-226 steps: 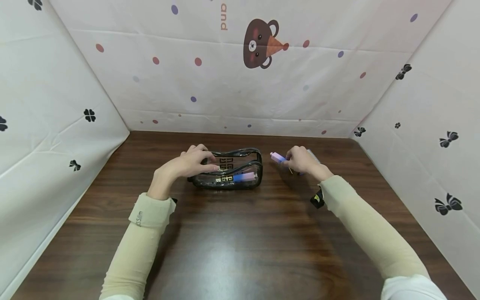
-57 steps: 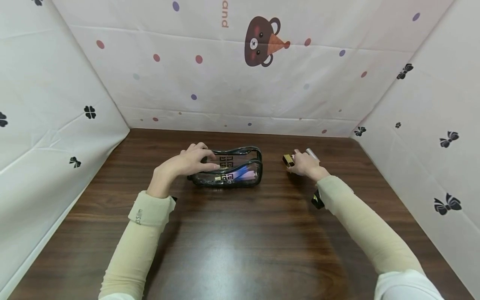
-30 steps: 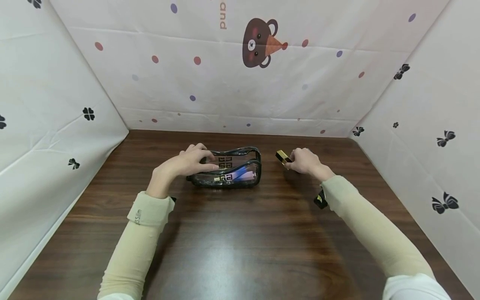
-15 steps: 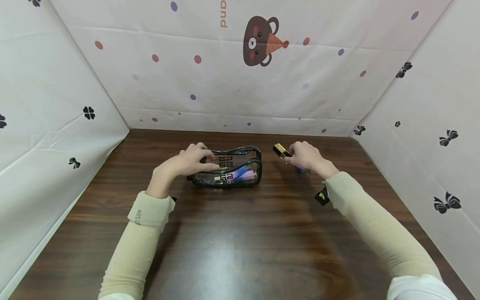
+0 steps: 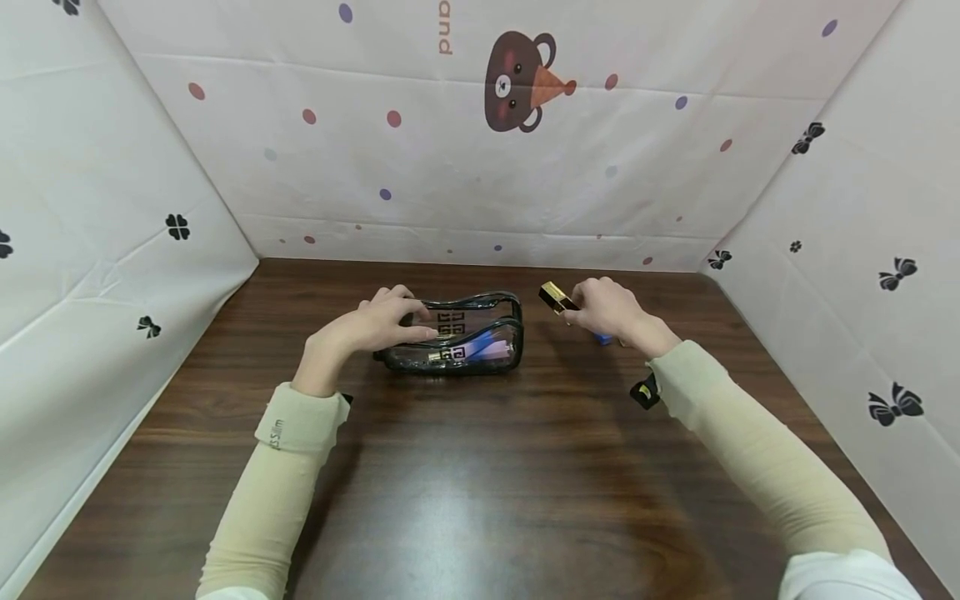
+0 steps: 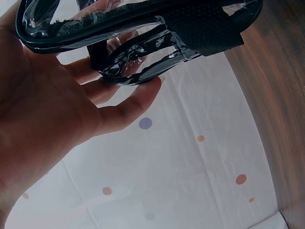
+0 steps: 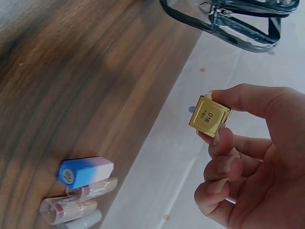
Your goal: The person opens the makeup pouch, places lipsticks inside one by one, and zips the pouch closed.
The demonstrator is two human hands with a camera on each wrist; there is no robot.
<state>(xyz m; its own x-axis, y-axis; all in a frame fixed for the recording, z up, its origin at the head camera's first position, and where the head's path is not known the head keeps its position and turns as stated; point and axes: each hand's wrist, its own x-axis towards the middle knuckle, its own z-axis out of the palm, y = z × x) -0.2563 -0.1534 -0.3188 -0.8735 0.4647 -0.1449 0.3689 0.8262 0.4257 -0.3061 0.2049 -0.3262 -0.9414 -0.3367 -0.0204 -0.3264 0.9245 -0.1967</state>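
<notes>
A clear cosmetic bag (image 5: 491, 366) with black trim and dark lettering lies on the table, its zipped top gaping. My left hand (image 5: 378, 323) holds its left end, fingers curled at the rim in the left wrist view. Blue-and-pink lipstick tubes (image 5: 491, 346) show through the bag's front wall. To the right of the bag, my right hand (image 5: 611, 310) pinches a black-and-gold lipstick (image 5: 556, 297) between thumb and fingers, raised above the table. In the right wrist view its square gold base (image 7: 208, 115) faces the camera.
Under my right hand, a blue-and-pink lipstick tube (image 7: 86, 171) lies beside clear-capped lip tubes (image 7: 69, 210) and a pale one (image 7: 83, 221). The brown wooden table (image 5: 480, 475) is bounded by white printed cloth walls (image 5: 825, 275) at the back and sides.
A blue-and-pink tube held earlier by my right hand is now in the bag. That hand has since picked up the black-and-gold lipstick, lifting it up and left. My left hand stayed put.
</notes>
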